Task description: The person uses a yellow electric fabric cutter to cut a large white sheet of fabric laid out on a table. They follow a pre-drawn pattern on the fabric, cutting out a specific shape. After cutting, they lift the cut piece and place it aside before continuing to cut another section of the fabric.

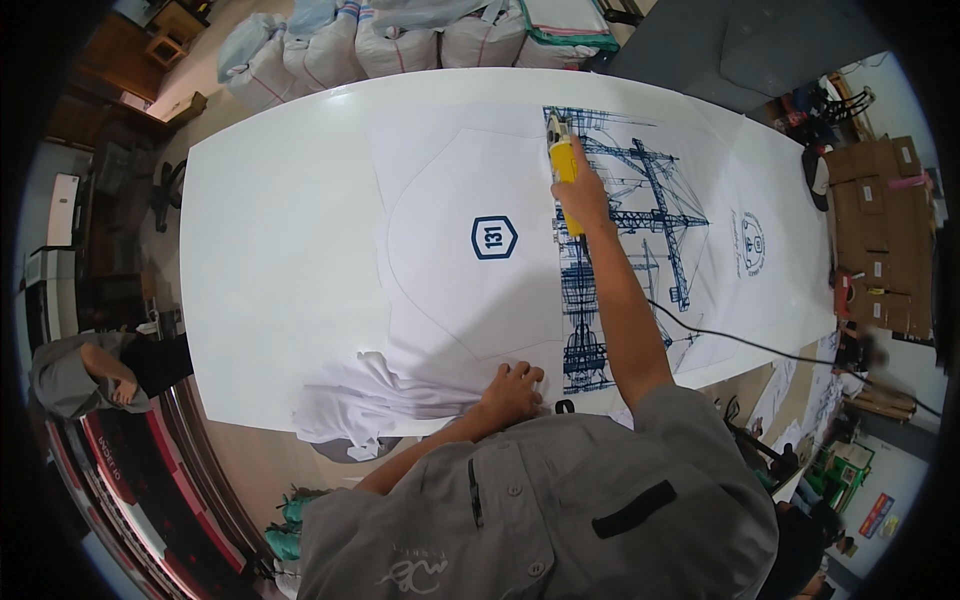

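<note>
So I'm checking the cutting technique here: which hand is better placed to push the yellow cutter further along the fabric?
Probably the right hand: it already grips the yellow cutter far out on the white fabric. The left hand lies flat on the fabric at the near table edge, holding it down.

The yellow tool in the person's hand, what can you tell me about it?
The yellow tool is a hand-held power tool with a bright yellow plastic-looking body and a darker tip pointing away from the person. The right hand grips its near end, arm stretched out. It sits on white fabric with a dark blue print, at the print's far edge. A black cord trails off the table, probably its own.
</note>
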`<state>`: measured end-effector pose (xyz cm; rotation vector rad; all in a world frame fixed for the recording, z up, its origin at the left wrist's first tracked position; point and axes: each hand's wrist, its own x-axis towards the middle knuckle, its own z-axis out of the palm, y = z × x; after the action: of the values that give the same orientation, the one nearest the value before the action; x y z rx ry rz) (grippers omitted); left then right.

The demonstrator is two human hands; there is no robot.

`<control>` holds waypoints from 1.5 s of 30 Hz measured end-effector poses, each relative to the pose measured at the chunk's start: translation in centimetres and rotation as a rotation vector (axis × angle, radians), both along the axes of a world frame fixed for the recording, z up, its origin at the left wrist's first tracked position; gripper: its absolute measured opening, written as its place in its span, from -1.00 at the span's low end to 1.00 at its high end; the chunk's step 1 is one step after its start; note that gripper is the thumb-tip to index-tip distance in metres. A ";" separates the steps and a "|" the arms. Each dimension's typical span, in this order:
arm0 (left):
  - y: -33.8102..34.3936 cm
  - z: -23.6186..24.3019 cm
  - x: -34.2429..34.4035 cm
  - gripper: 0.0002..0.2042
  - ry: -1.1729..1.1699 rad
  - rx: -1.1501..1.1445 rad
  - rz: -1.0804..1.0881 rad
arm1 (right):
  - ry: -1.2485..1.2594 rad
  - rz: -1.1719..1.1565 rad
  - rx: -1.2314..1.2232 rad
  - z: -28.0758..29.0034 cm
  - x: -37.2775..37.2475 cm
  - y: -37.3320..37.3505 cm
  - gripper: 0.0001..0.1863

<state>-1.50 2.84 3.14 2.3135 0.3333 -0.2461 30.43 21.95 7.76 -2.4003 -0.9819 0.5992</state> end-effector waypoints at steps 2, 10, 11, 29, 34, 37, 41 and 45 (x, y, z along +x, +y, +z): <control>0.2 0.4 0.1 -0.75 0.013 -0.012 -0.024 | -0.043 -0.005 -0.020 -0.2 1.0 2.2 0.13; 0.9 0.3 0.6 -0.63 0.026 -0.166 0.098 | 0.023 -0.010 0.030 -1.6 5.8 10.7 0.21; 0.8 0.4 0.5 -0.55 -0.016 -0.150 0.218 | 0.103 -0.019 0.076 -1.7 6.5 11.0 0.21; 22.8 0.3 -32.2 0.08 0.375 0.711 0.269 | 0.340 0.293 0.216 1.7 -3.2 -20.4 0.21; 24.4 5.9 -31.1 0.11 0.443 0.801 0.506 | 0.361 0.360 -0.032 3.6 -9.8 -27.7 0.14; 21.0 -1.2 -26.9 -0.12 0.070 0.894 0.856 | 0.227 0.486 0.038 1.0 -11.2 -29.9 0.05; 12.4 -3.1 -14.6 -0.38 -0.143 0.640 0.887 | 0.085 0.543 -0.003 0.6 -11.5 -29.5 0.01; 7.6 -2.4 -6.4 -0.43 -0.230 0.481 0.800 | 0.001 0.598 -0.034 0.9 -10.5 -27.1 0.03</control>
<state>-7.90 10.41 0.72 2.4119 1.2558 0.5449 19.94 -5.17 8.66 -2.1150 -1.7158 0.8206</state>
